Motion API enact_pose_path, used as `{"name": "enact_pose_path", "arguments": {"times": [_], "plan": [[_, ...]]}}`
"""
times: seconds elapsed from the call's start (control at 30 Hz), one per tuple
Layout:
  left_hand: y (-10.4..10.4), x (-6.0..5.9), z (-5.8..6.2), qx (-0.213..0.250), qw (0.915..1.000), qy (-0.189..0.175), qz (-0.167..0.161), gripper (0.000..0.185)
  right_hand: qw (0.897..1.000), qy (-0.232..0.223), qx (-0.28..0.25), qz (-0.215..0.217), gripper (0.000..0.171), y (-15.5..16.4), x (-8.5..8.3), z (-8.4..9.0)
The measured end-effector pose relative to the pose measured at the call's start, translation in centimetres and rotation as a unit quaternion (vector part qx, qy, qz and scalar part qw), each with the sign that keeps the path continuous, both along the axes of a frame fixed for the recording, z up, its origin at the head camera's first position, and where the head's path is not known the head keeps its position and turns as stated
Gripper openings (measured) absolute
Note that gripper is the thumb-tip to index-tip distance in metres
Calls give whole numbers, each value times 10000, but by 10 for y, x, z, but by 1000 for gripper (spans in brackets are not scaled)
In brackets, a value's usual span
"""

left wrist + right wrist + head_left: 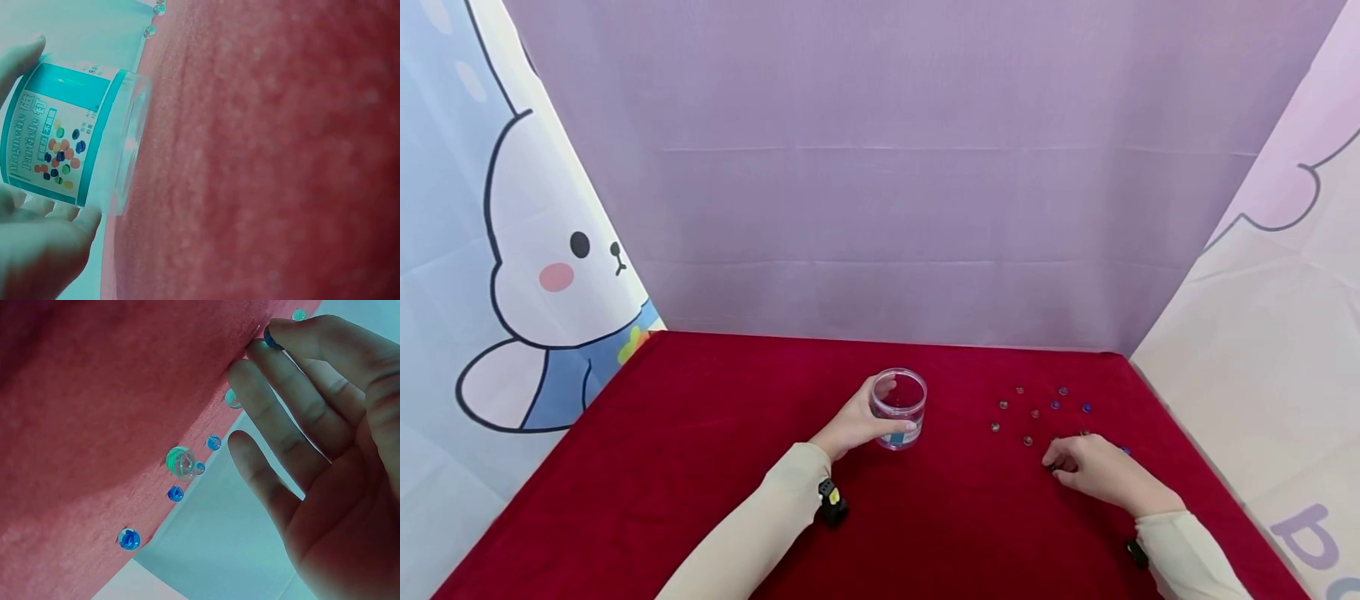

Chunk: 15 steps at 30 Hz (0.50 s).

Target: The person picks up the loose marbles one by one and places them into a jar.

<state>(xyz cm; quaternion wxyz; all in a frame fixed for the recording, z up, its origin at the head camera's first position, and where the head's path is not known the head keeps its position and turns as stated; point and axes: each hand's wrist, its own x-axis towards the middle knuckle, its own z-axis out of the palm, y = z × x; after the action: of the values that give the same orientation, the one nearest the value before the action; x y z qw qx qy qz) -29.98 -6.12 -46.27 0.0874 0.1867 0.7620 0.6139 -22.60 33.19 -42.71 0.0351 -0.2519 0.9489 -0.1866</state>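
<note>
So the left hand (856,425) is wrapping around a small clear plastic jar (898,408), thumb on the near side and fingers curling around the far side, and the jar is standing upright on the red cloth (715,467) roughly in the middle of the table; in the left wrist view the same jar (69,140) is showing a teal label with little coloured dots printed on it, with fingertips (22,56) pressing against it from both sides; the mouth of the jar is sitting open at the top, and I can't really tell whether anything's inside. Over on the right, the right hand (1093,468) is hovering low over a scatter of small glass marbles (1037,412) lying loose on the cloth, well apart from the jar; the marbles are mostly blue and reddish-brown, spread out just beyond the fingers; in the right wrist view the thumb and index finger are pinching one dark blue marble (272,339) right at the cloth surface, while the other fingers (275,425) are staying fairly straight and spread out, touching the cloth; a bigger clear swirly marble (180,462) is sitting near a few smaller blue ones. Both arms are wearing pale cream sleeves (760,525).
</note>
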Motion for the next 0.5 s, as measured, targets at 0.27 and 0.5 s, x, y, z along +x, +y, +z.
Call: {"name": "enact_pose_path", "arguments": {"times": [0.27, 0.5], "plan": [[0, 0, 1, 87, 9999, -132, -51, 93, 9999, -125, -5, -92, 16, -2, -1, 1], [0, -1, 0, -5, 9998, -174, -53, 91, 9999, -46, -38, -127, 16, -6, -1, 3]]}}
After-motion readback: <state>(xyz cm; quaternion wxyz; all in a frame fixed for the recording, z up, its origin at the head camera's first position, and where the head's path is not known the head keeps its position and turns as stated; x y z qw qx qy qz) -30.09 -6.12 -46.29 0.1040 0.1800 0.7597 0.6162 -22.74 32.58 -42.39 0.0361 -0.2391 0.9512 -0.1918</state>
